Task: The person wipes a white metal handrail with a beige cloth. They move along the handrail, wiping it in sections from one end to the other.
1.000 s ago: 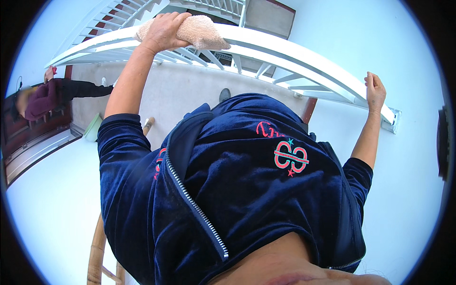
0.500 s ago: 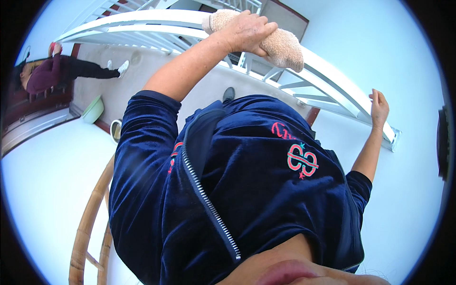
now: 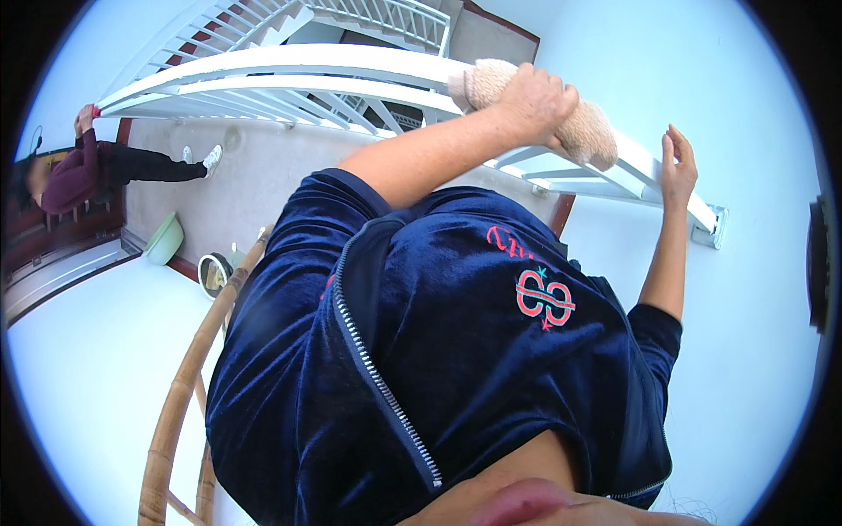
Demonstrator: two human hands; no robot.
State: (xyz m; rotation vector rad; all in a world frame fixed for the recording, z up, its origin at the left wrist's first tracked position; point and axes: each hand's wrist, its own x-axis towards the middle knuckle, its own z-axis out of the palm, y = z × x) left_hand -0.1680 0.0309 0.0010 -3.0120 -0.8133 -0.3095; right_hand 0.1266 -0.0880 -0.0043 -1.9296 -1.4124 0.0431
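Note:
A beige terry cloth (image 3: 599,138) is draped over the top bar of a white stair railing (image 3: 351,60). My left hand (image 3: 537,103) is wrapped over the cloth and presses it around the bar, so the bar is hidden beneath it. Farther right, close to the railing's wall bracket (image 3: 715,230), my right hand (image 3: 678,174) is raised beside the bar. Its fingers are stretched upward with the thumb apart, and nothing shows in it. Whether that hand touches the bar or the wall, I cannot tell.
Another person (image 3: 74,180) at the far left has both hands near a red cloth (image 3: 96,111) at the railing's far end. A pale green basin (image 3: 165,240) and a round white-rimmed container (image 3: 212,275) are on the left. Bamboo poles (image 3: 175,403) rise beside me; stairs (image 3: 272,31) lie beyond the railing.
My left hand and the beige cloth have slid right along the bar, closer to my right hand. My right hand's fingers look straighter. The view has shifted slightly.

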